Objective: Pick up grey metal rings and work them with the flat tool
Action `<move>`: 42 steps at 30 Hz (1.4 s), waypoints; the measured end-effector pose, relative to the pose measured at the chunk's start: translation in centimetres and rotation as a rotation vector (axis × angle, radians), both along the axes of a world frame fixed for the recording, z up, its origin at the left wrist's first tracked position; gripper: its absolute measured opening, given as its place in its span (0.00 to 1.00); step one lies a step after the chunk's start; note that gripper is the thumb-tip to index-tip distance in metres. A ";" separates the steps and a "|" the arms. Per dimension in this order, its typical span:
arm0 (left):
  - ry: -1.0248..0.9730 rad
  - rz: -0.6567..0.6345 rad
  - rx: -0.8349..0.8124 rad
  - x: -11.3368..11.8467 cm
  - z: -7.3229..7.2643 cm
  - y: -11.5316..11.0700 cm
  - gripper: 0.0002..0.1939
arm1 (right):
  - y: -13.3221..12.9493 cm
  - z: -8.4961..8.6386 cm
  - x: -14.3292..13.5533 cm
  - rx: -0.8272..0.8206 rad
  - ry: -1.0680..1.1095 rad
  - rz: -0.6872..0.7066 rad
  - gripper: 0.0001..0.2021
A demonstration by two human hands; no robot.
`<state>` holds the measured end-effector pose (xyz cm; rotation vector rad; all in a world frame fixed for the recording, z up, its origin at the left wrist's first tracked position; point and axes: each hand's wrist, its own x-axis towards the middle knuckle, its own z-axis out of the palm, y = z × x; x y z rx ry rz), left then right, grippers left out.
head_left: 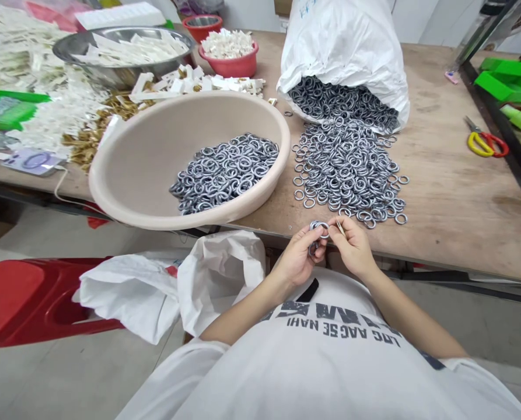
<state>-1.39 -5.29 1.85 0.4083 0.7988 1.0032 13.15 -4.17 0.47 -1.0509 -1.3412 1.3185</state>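
Observation:
My left hand [299,256] is closed on several grey rings [316,227] just off the table's front edge. Close beside it, my right hand [353,246] pinches a thin, pale pointed tool [339,227], its kind too small to make out. The fingertips of both hands nearly meet at the rings. Right behind them, a loose pile of grey rings [352,163] spreads over the table, spilling from the mouth of a white sack [343,46]. Left of the pile stands a large beige basin [133,169] with many more grey rings [231,169] heaped along its right side.
Yellow-and-red scissors [486,143] lie on the wooden table [453,204] at right, near green trays [509,79]. White plastic pieces, a metal bowl [124,73] and a red bowl [231,63] crowd the back left. A red stool [32,297] and an open white bag [219,280] are below.

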 end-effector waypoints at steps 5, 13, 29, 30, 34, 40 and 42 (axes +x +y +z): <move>-0.002 -0.007 0.004 0.0 0.1 0.1 0.16 | 0.0 0.0 0.0 -0.002 0.010 -0.002 0.10; -0.013 -0.045 0.044 -0.1 0.0 0.0 0.15 | 0.0 -0.2 0.3 0.045 -0.029 -0.040 0.09; 0.008 -0.088 0.146 -0.3 0.3 0.3 0.15 | 0.2 -0.7 0.3 0.032 -0.031 -0.031 0.10; 0.006 -0.090 0.149 -0.3 0.3 0.4 0.15 | 0.2 -0.7 0.3 0.031 -0.034 -0.031 0.10; 0.008 -0.084 0.161 -0.3 0.3 0.4 0.15 | 0.2 -0.7 0.3 0.033 -0.040 -0.032 0.10; 0.085 -0.036 0.243 -0.1 -0.3 0.4 0.15 | 0.2 -0.4 0.2 0.002 0.005 -0.001 0.10; 0.139 0.000 0.297 -0.2 -0.6 0.6 0.15 | 0.3 -0.1 0.2 0.014 -0.006 0.004 0.09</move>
